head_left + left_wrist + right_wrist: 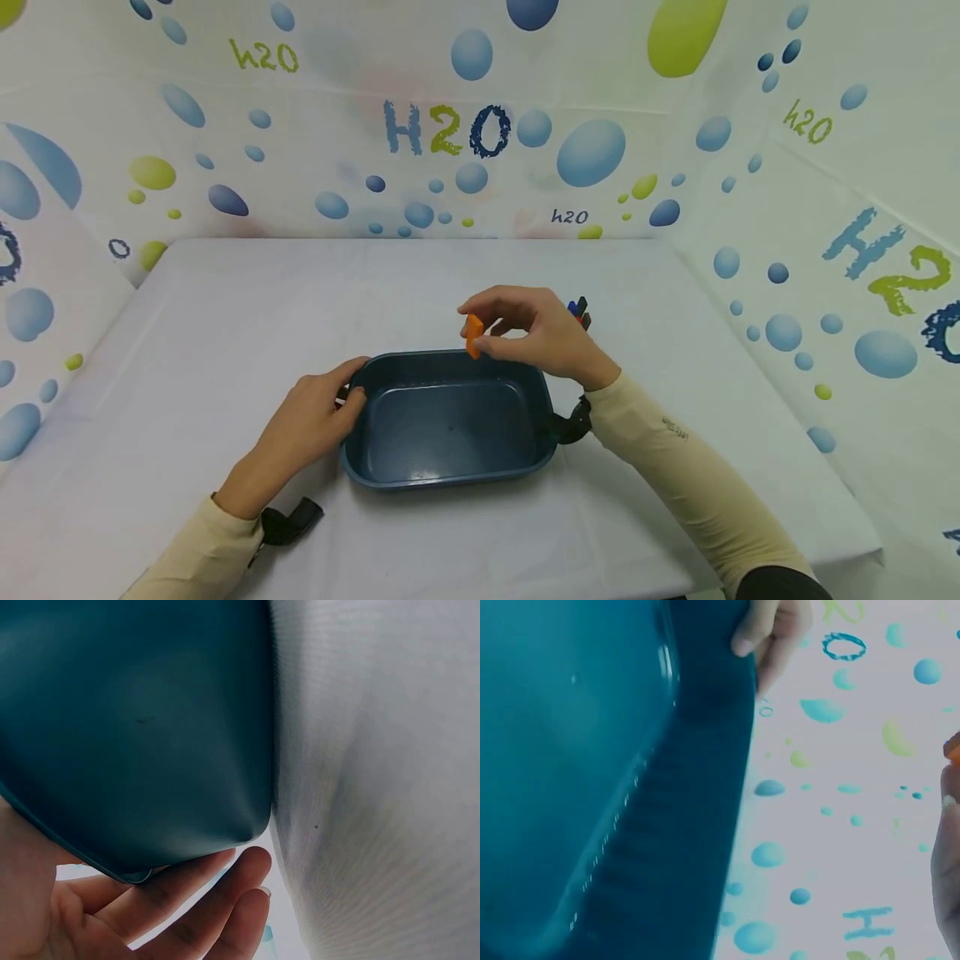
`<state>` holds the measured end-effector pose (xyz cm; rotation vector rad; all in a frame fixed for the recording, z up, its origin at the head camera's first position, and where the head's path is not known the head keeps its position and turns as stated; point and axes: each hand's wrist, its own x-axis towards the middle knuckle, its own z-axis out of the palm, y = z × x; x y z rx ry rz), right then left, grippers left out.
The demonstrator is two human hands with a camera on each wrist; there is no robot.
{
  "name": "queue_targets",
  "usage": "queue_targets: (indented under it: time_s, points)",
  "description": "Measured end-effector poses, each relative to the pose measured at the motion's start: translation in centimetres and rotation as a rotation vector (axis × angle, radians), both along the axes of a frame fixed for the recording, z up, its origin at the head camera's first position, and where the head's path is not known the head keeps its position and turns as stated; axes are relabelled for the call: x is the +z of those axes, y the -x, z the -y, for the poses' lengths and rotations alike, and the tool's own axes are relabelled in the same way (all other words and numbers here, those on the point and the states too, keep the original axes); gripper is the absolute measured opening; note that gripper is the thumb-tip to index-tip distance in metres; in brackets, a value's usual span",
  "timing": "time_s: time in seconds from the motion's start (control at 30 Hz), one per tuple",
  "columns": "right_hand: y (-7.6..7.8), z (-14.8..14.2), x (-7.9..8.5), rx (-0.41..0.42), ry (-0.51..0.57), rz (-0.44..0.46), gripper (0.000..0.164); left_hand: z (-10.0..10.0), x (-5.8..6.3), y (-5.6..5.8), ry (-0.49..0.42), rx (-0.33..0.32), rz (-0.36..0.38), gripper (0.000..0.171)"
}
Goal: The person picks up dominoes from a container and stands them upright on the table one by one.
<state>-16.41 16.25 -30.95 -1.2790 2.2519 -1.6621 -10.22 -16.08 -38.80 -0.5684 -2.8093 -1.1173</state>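
A dark blue-green rectangular tray point(450, 437) with rounded corners lies on the white table, its inside bare. At its left end my left hand point(311, 417) grips the rim, thumb at the inner edge and fingers outside. Those fingers point(187, 915) press along the outer wall in the left wrist view. Over the tray's far rim, right of the middle, my right hand point(536, 329) pinches a small orange piece point(474, 336) between thumb and fingertips. Only an edge of the orange piece point(952, 748) shows in the right wrist view; its exact kind is unclear.
Beyond my right wrist lies a small cluster of blue, black and red items point(581, 310), partly hidden. A small dark and white thing point(341, 397) shows between my left thumb and fingers. Patterned sheets point(337, 158) stand behind and beside the white-covered table point(262, 292).
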Motion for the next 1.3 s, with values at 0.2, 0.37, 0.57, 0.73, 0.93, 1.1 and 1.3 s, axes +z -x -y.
queue_targets:
  time_s: [0.2,0.37,0.57,0.73,0.93,1.1,1.3]
  points:
    - [-0.1,-1.7,0.3,-0.134,0.002,-0.063,0.030,0.1,0.1,0.0,-0.010,-0.001,0.007,0.044]
    - [0.1,-3.1,0.5,-0.192,0.009,-0.096,0.029,0.2,0.0,0.0,-0.003,0.002,-0.003,0.044]
    - [0.4,-4.9,0.2,-0.275,0.007,-0.077,0.029,0.2,-0.1,0.0,0.003,0.003,-0.008,0.044]
    - [0.6,-6.2,-0.4,-0.366,-0.004,-0.045,0.027,0.2,-0.1,0.0,0.002,-0.002,-0.005,0.044]
    - [0.9,-7.8,-1.1,-0.442,-0.010,-0.021,0.026,0.2,0.0,-0.1,0.004,0.000,-0.007,0.044]
    - [1.1,-9.1,-1.6,-0.502,-0.028,0.005,0.026,0.2,0.0,-0.1,0.007,-0.004,-0.010,0.043]
    - [1.4,-10.3,-2.4,-0.570,-0.046,0.026,0.027,0.2,0.1,-0.1,0.008,0.000,-0.006,0.044]
